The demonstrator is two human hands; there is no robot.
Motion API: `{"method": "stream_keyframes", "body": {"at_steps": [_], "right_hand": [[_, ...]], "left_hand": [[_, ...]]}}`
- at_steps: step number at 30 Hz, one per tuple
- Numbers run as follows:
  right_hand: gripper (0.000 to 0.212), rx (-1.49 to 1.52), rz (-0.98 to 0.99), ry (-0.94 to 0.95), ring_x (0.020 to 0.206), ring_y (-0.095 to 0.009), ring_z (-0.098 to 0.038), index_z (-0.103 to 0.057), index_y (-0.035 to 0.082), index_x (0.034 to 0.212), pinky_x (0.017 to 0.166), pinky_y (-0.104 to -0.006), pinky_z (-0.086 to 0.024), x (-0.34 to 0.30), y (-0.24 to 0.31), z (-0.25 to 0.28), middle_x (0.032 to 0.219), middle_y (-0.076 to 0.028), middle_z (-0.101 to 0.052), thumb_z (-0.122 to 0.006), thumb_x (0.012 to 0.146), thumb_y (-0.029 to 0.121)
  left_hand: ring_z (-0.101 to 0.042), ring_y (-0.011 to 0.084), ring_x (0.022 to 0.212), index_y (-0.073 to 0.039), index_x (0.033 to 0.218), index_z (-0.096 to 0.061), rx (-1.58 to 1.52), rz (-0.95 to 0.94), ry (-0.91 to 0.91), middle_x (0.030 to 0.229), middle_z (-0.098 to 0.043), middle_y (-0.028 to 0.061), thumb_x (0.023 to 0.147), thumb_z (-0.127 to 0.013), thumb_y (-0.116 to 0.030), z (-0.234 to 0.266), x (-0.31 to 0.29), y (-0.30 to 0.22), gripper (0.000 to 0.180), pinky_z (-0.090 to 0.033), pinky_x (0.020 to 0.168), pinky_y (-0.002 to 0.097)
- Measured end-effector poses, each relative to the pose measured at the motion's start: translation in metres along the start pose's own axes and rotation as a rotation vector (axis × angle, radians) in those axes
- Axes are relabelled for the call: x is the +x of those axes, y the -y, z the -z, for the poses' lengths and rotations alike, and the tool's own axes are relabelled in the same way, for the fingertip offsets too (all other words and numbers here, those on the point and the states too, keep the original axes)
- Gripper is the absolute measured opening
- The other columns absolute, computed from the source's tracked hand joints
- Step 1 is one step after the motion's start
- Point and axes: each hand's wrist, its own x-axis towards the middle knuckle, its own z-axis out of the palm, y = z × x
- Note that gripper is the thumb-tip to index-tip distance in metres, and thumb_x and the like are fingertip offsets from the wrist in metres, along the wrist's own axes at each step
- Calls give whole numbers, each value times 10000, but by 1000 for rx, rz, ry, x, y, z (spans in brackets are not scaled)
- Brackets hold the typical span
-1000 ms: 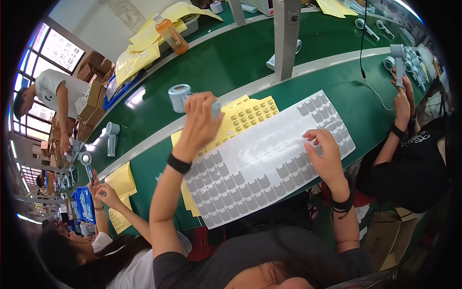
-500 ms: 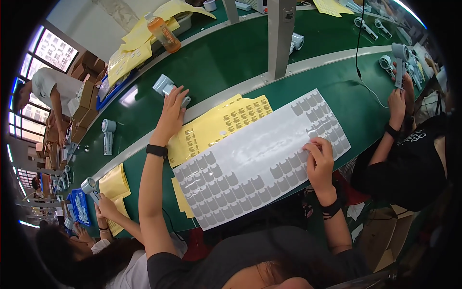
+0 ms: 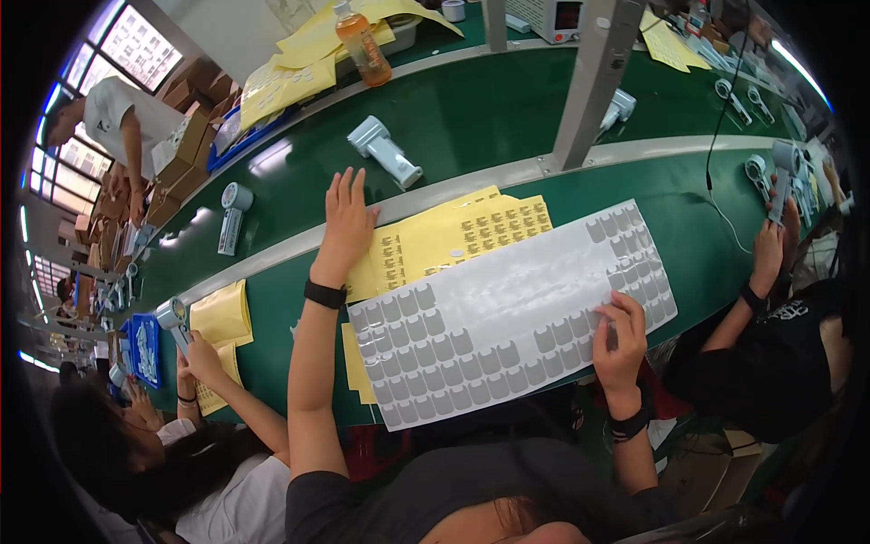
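Observation:
My left hand (image 3: 345, 228) reaches forward over the yellow label sheets (image 3: 421, 245), fingers stretched out and holding nothing. Just beyond its fingertips a pale grey-blue handheld device (image 3: 388, 152) with a round head lies on the green surface past the metal rail. A large white sheet of grey stickers (image 3: 489, 299) lies across the yellow sheets, its middle stripped bare. At the sheet's right part my right hand (image 3: 622, 349) is closed, thumb and forefinger bent together above the stickers. A small dark patch shows between those fingers; I cannot make out what it is.
A metal post (image 3: 594, 82) rises from the rail (image 3: 507, 168). Another device (image 3: 234, 218) lies farther left. An orange drink bottle (image 3: 364, 45) stands at the back. Co-workers sit on both sides, each holding a device. A blue tray (image 3: 145, 349) sits at far left.
My left hand has come off the handheld device, which now lies free beyond my fingertips. My right hand stays pinched over the sticker sheet. The whole view has shifted.

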Motion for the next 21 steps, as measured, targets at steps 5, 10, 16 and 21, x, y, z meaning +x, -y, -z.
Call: {"method": "stream_keyframes", "body": {"at_steps": [5,10,16,21], "right_hand": [[145,65,-80,139,1078,-349,-564,-576,5,922,926,-401,-451,6,4,9,1168,-162,-573,-646,799,-28],[124,64,-46,171,1057,-338,-565,-559,-5,896,908,-383,-449,10,8,14,1139,-163,-573,-633,806,-48],[116,270,-173,148,837,-173,-535,-543,-8,886,784,-275,-441,10,5,23,936,-84,-552,-638,834,-50],[145,368,-217,155,839,-123,-495,-536,7,924,797,-244,-418,8,1,18,914,-38,-522,-631,842,-66]], "left_hand": [[-291,393,1374,-11,1414,-381,77,15,-11,1439,-382,203,925,-543,-93,-10,-2,-9,522,-239,1150,469],[-329,392,1354,2,1387,-412,104,20,-49,1400,-429,206,917,-555,-104,-14,-7,-15,503,-266,1137,473],[-439,374,1274,36,1289,-472,174,228,-158,1270,-509,235,809,-718,-217,15,-5,52,596,-381,1047,481],[-514,386,1174,38,1168,-506,668,780,-252,1188,-549,227,801,-748,-252,56,-35,151,527,-418,1001,469]]}}
